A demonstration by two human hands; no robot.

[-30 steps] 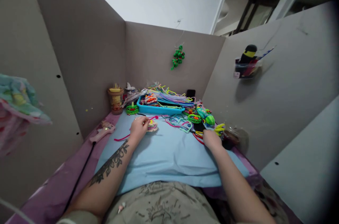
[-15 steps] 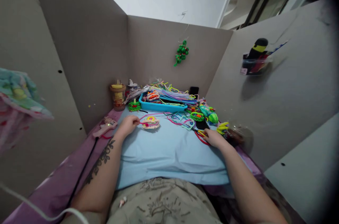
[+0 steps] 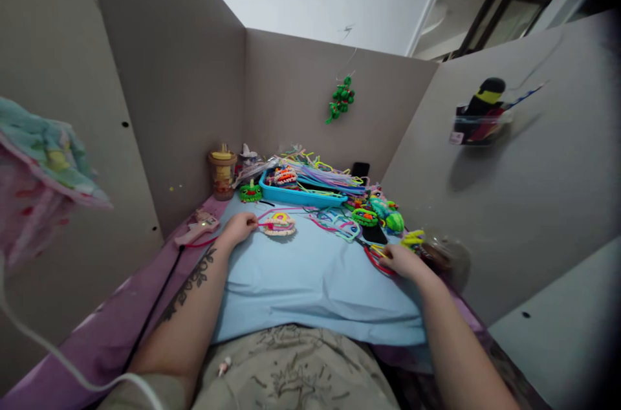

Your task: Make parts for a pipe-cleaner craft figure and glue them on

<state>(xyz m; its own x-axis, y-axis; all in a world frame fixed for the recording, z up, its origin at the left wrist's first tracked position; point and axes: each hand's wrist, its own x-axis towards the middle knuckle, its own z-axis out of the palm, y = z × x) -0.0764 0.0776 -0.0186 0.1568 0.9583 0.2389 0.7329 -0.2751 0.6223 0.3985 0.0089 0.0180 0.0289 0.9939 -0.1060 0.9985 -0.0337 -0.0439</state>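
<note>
My left hand [image 3: 239,229] is closed in a pinch on a pink pipe cleaner [image 3: 206,243], whose loose end trails left behind the wrist. The other end reaches a small fuzzy pipe-cleaner piece [image 3: 280,225] in cream, pink and yellow, resting on the blue cloth. At the right, my right hand [image 3: 406,262] has its fingers closed on the red-and-yellow handles of pliers [image 3: 376,259]. The pliers lie on the cloth with their dark jaws pointing away to the left. A black phone-like slab [image 3: 375,234] lies just beyond them.
A blue tray [image 3: 303,196] full of pipe cleaners stands at the back. Green fuzzy pieces [image 3: 365,217] and a tangle of pastel pipe cleaners [image 3: 334,221] lie right of centre. A pink glue gun [image 3: 198,229] and a lidded cup [image 3: 223,174] are at the left. Grey panels surround the table.
My left hand has moved left from the fuzzy piece, drawing the pink pipe cleaner with it. My right hand stays at the pliers' handles. The whole view has shifted slightly.
</note>
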